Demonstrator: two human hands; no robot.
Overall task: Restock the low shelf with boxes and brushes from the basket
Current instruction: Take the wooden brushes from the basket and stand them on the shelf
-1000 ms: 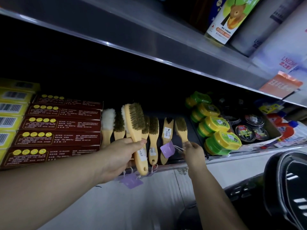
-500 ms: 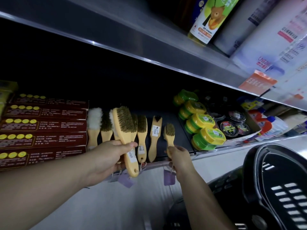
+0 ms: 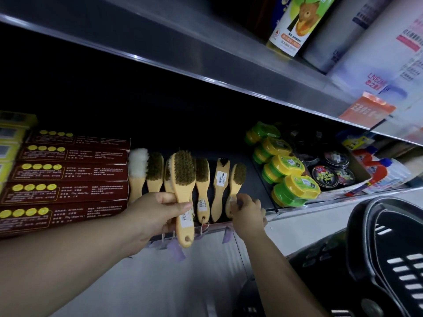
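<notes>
Stock fills the low shelf (image 3: 297,208) across the middle of the frame. At far left stand yellow boxes (image 3: 11,143), and just beside them a stack of dark red boxes (image 3: 68,175) printed with rows of yellow dots. Right of the stack a row of wooden brushes (image 3: 202,179) lies with handles toward the shelf edge. A white woolly brush (image 3: 137,164) is at its left end, brown-bristled ones follow, and one labelled brush (image 3: 221,179) is turned back-up. Purple tags (image 3: 177,252) hang on strings below the edge. Further right sit stacked green-and-yellow tubs (image 3: 288,172), black tins (image 3: 325,177) in a cardboard tray, then a red-and-white bottle (image 3: 375,172). The upper shelf (image 3: 206,60) slants across the top of the frame, with a bear-printed bottle (image 3: 295,21) at upper right and an orange label (image 3: 366,110) on its front edge. A black basket (image 3: 377,259) fills the lower right corner.

The left hand (image 3: 148,216), reaching in from lower left, grips a large brush (image 3: 183,191) by its handle, thumb across the front, head uppermost. It is held in front of the row and hides part of the brushes behind. The right hand (image 3: 247,213), at centre, has fingers curled round the lower handle of the end brush (image 3: 237,181), the rightmost in the row, which lies on the shelf.
</notes>
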